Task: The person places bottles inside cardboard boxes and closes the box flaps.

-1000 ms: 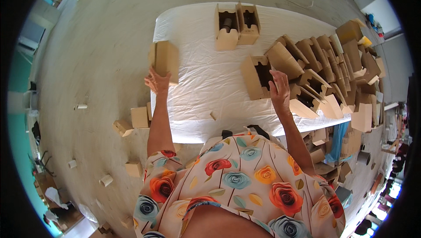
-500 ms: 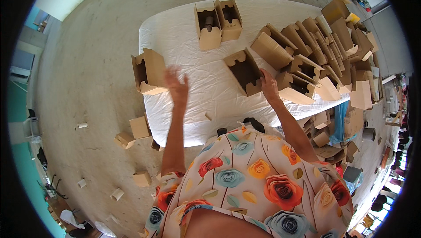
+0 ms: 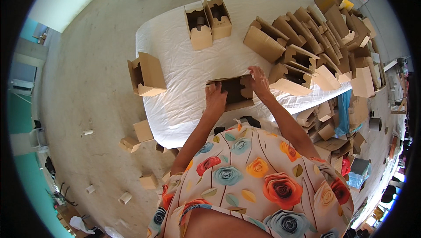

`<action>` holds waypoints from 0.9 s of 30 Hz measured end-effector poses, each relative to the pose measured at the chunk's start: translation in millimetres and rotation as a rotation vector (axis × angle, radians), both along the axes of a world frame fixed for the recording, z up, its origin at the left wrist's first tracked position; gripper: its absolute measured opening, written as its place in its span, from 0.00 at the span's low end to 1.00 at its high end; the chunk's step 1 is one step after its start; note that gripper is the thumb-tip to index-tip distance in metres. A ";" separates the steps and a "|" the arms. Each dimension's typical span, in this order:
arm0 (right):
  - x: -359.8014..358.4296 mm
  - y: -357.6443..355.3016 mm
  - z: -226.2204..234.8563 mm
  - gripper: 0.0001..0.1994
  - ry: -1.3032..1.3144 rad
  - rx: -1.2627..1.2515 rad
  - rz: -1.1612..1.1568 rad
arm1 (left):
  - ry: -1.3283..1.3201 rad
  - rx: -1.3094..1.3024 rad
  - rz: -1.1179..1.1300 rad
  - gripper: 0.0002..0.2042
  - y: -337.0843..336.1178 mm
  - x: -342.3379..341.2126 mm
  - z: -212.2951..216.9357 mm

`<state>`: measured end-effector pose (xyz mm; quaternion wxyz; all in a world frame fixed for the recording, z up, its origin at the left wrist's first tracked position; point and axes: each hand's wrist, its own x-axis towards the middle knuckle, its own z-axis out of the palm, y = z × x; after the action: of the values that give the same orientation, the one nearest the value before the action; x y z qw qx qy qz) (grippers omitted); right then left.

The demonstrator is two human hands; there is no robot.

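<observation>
i see both hands clamped on one flat cardboard box (image 3: 232, 91) at the near table (image 3: 175, 106) edge, left hand (image 3: 215, 99) on its left end, right hand (image 3: 259, 81) on top. risk, my judgement: box slides off the edge if the grip loosens.

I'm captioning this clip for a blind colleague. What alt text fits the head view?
Seen from above, a person's left hand and right hand grip a brown cardboard box with a cut-out opening at the near edge of a white-covered table. One box sits at the table's left edge, a pair of boxes at the far side, a heap of boxes on the right.
</observation>
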<state>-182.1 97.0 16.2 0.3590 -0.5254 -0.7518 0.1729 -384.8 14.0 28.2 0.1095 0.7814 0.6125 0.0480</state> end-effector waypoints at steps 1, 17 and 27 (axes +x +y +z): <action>-3.0 -1.3 5.5 0.16 -0.044 0.067 -0.037 | -0.029 0.046 0.050 0.24 -2.0 -0.7 -3.1; -44.3 -26.2 23.2 0.17 -0.566 -0.117 0.426 | -0.184 0.226 0.246 0.28 -9.4 -16.0 9.0; -13.2 -14.3 42.2 0.34 -0.376 -0.315 0.194 | -0.042 -0.053 0.379 0.46 -22.9 -23.9 8.4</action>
<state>-195.4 82.7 58.4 0.1085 -0.5230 -0.8161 0.2206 -408.7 -8.9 36.6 0.1319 0.6478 0.7472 0.0679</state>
